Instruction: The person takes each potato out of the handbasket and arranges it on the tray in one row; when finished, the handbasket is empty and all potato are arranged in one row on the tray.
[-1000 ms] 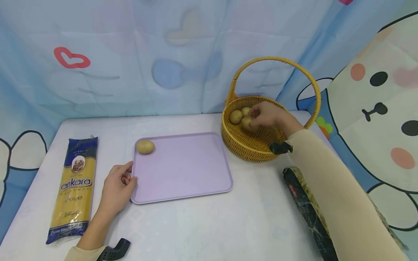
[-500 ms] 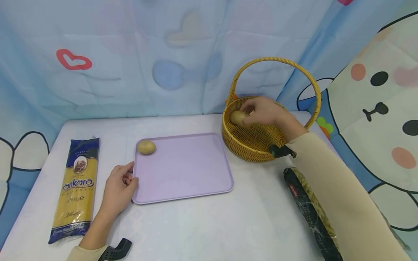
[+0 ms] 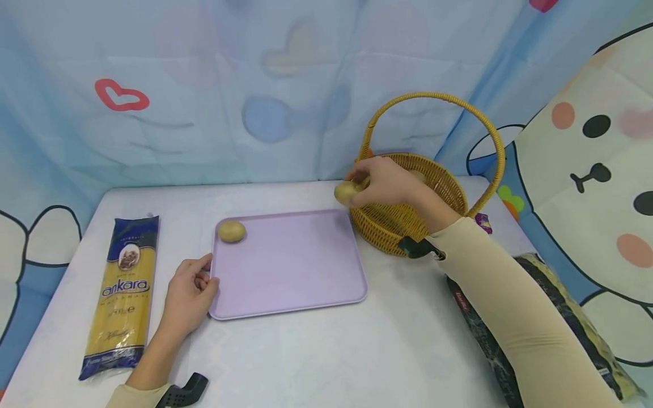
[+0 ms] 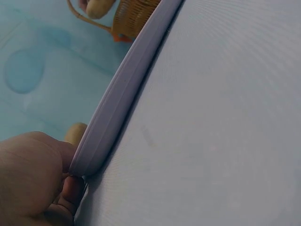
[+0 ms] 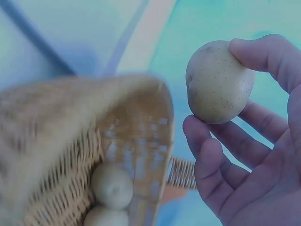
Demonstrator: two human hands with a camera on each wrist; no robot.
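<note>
My right hand holds a potato over the left rim of the yellow wicker basket. In the right wrist view, thumb and fingers pinch this pale, speckled potato, and other potatoes lie inside the basket. A lilac tray lies on the table, another potato sitting in its far left corner. My left hand grips the tray's left edge. In the left wrist view, its fingers pinch the tray rim near a corner.
A blue and yellow pasta packet lies left of the tray. Dark packets lie at the right, partly under the right forearm. A small purple packet shows behind the basket. A patterned curtain hangs behind the table.
My right hand has picked a potato up from inside the basket and moved it left, over the rim toward the tray. The left hand stays at the tray edge.
</note>
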